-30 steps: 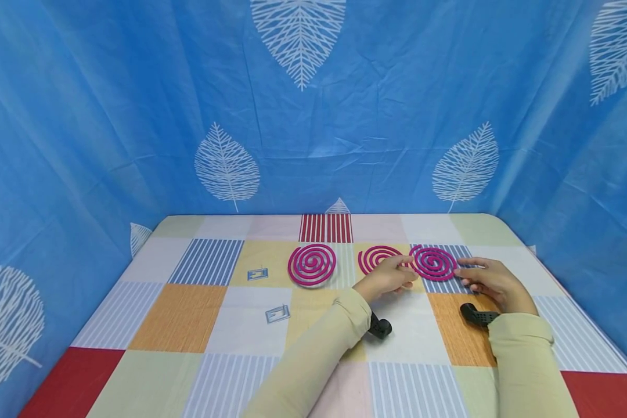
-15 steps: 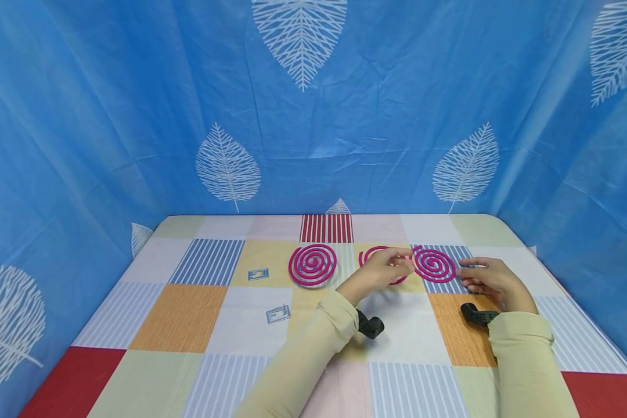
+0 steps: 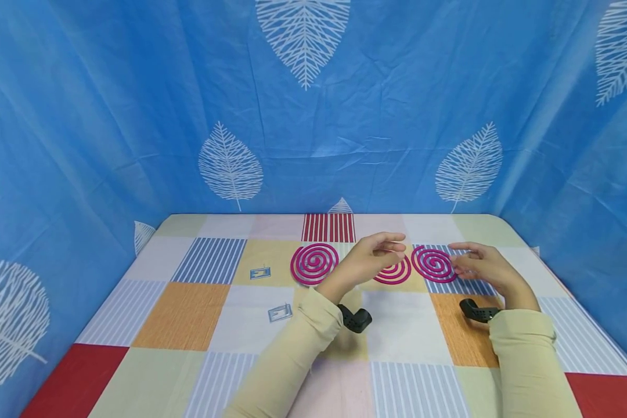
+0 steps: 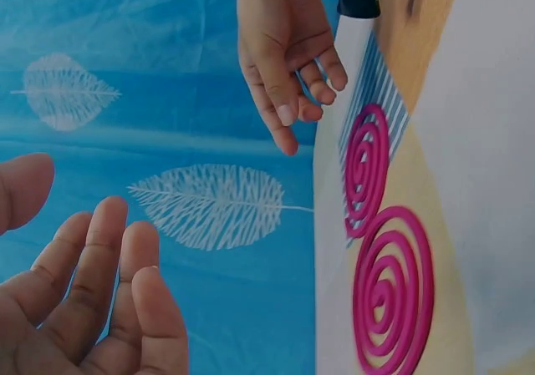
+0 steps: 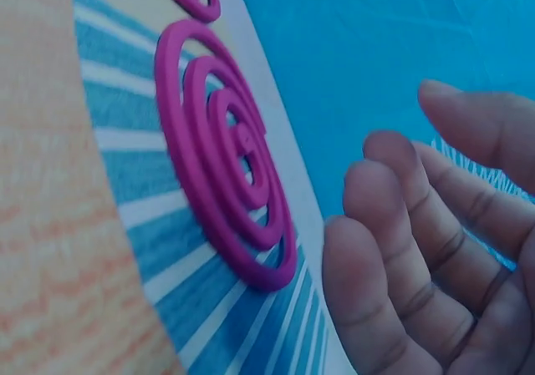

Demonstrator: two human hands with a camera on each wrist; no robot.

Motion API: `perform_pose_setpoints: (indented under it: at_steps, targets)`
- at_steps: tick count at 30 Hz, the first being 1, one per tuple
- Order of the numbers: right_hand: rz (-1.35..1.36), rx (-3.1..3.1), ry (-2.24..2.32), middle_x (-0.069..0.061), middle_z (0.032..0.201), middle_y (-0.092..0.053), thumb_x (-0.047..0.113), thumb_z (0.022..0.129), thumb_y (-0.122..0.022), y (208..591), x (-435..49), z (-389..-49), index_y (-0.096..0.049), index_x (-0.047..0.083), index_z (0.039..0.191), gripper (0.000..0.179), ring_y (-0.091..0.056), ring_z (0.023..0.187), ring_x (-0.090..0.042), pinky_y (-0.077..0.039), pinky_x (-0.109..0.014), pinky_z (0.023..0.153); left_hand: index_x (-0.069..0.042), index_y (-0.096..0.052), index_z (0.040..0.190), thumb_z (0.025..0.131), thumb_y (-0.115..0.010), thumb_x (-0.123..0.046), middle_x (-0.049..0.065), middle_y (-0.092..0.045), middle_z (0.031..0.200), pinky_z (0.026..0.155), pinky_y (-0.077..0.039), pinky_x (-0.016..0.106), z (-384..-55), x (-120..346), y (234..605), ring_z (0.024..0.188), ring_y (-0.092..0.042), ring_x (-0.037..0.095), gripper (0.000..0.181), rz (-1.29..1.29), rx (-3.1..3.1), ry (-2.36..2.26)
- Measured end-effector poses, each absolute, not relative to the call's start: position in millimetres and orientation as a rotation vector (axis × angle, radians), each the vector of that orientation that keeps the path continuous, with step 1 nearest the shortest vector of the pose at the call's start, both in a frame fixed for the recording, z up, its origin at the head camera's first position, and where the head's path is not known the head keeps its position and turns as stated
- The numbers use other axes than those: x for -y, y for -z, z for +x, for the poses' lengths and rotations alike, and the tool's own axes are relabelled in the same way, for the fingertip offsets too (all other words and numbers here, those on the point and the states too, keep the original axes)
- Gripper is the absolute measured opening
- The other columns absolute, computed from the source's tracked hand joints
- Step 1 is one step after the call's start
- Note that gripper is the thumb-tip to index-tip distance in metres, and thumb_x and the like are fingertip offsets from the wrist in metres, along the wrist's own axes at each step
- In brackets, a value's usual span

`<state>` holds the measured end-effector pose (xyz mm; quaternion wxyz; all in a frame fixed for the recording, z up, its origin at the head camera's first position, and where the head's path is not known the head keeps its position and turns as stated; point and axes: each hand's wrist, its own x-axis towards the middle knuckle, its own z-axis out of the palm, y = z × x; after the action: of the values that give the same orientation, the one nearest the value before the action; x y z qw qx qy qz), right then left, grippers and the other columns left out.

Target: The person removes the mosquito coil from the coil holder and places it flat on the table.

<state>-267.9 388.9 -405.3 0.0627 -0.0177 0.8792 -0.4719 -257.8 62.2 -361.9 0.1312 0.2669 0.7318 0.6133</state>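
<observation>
Three magenta mosquito coils lie in a row on the patchwork cloth: a left coil (image 3: 314,264), a middle coil (image 3: 395,273) and a right coil (image 3: 433,264). Raised over the table, my left hand (image 3: 368,255) holds nothing and hides part of the middle coil in the head view; its loosely bent fingers (image 4: 107,250) show in the left wrist view. My right hand (image 3: 493,270) hovers by the right coil's right edge, fingertips overlapping that edge in the head view. No object shows within its relaxed fingers (image 5: 355,258) in the right wrist view.
Two small metal coil stands sit left of the coils, one stand (image 3: 260,273) farther back and another stand (image 3: 280,313) nearer. A blue curtain (image 3: 313,145) with white leaf prints rises behind the table. Black cameras (image 3: 357,320) are strapped to both wrists.
My left hand has let go of the right coil, lifted and drawn back to the left. The right coil now lies flat beside the middle one. My right hand has risen slightly.
</observation>
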Motion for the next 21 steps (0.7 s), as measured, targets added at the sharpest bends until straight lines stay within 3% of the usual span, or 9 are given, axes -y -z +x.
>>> perform_pose_setpoints:
  at_steps: [4, 9, 18, 21]
  targets:
    - [-0.146, -2.701, 1.399, -0.035, 0.13, -0.067, 0.018, 0.112, -0.059, 400.8, -383.1, -267.0, -0.042, -0.014, 0.155, 0.056, -0.072, 0.096, -0.016, -0.062, -0.026, 0.081, -0.002, -0.063, 0.149, 0.106, -0.068, -0.011, 0.018, -0.071, 0.136, 0.1, -0.051, 0.022, -253.7, -52.8, 355.9, 0.118, -0.067, 0.018, 0.044, 0.845, -2.177, -1.751]
    - [-0.246, -2.734, 1.423, -0.033, 0.128, -0.069, 0.016, 0.111, -0.063, 395.0, -374.9, -266.0, -0.045, -0.012, 0.155, 0.055, -0.074, 0.098, -0.017, -0.061, -0.025, 0.083, -0.003, -0.063, 0.149, 0.106, -0.068, -0.013, 0.016, -0.073, 0.134, 0.099, -0.051, 0.023, -251.3, -41.8, 351.8, 0.118, -0.067, 0.018, 0.045, 0.917, -2.258, -1.689]
    - [-0.421, -2.75, 1.524, 0.011, 0.115, -0.075, 0.012, 0.106, -0.071, 384.1, -361.3, -261.7, -0.059, -0.005, 0.146, 0.045, -0.069, 0.101, 0.003, -0.053, -0.014, 0.088, -0.002, -0.063, 0.148, 0.105, -0.071, -0.012, 0.015, -0.072, 0.136, 0.102, -0.052, 0.025, -247.0, -20.0, 344.6, 0.124, -0.068, 0.023, 0.044, 1.015, -2.342, -1.628]
    - [-0.469, -2.761, 1.558, 0.019, 0.113, -0.073, 0.008, 0.105, -0.071, 380.9, -355.4, -261.1, -0.061, -0.006, 0.143, 0.042, -0.068, 0.102, 0.006, -0.053, -0.013, 0.088, 0.0, -0.062, 0.148, 0.106, -0.07, -0.012, 0.016, -0.072, 0.137, 0.103, -0.052, 0.027, -244.5, -12.8, 340.8, 0.126, -0.067, 0.028, 0.044, 1.038, -2.344, -1.616]
